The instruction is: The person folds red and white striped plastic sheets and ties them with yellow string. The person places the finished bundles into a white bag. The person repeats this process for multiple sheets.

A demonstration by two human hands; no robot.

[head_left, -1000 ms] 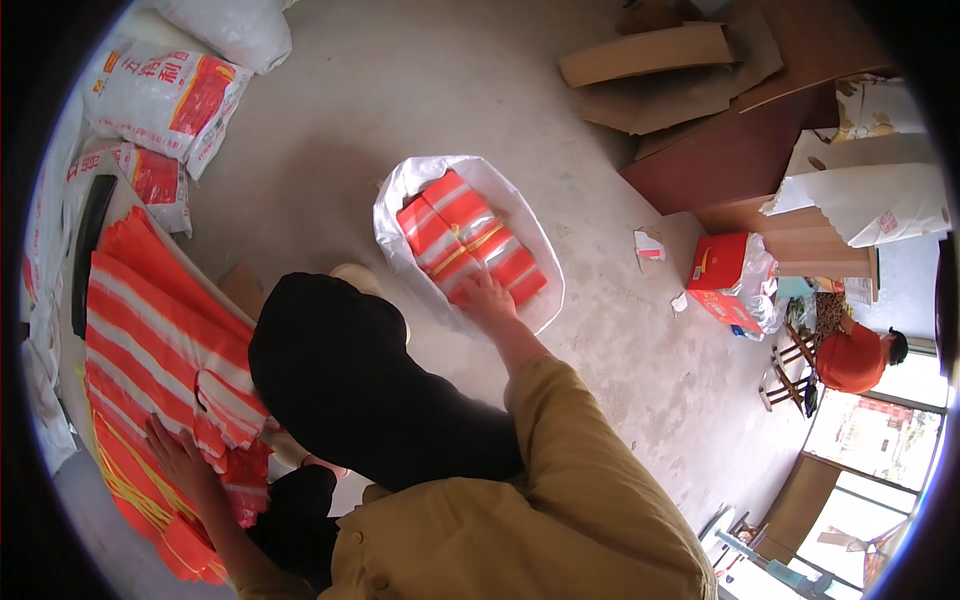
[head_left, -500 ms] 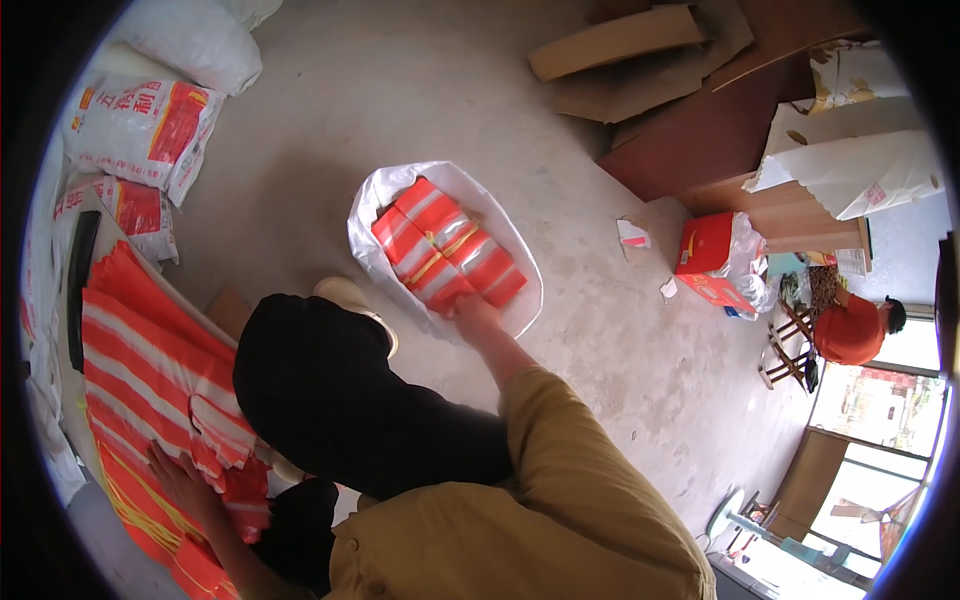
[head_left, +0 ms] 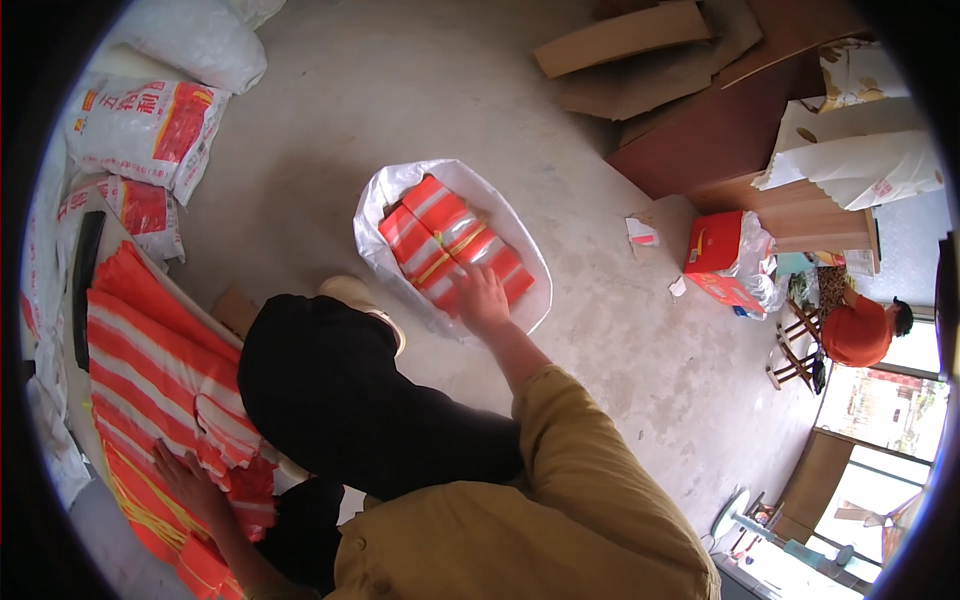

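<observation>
My right hand (head_left: 483, 297) reaches forward and rests flat on red-and-white striped bundles (head_left: 440, 240) tied with yellow string, which lie inside an open white plastic bag (head_left: 385, 205) on the concrete floor. My left hand (head_left: 183, 478) presses on a spread pile of the same red-and-white striped sheets (head_left: 140, 370) at my left, fingers spread, near a small folded bunch. My black-trousered knee (head_left: 340, 390) lies between the two hands.
White printed sacks (head_left: 150, 125) lie at the far left. Flattened cardboard (head_left: 625, 40) and a brown board (head_left: 700, 130) are at the back right, with a red box (head_left: 715, 245) beside them. A person in an orange top (head_left: 860, 330) sits at the right.
The view has shifted a little. My right hand stays on the bundles in the bag, pressing at their near edge. My left hand stays on the striped pile.
</observation>
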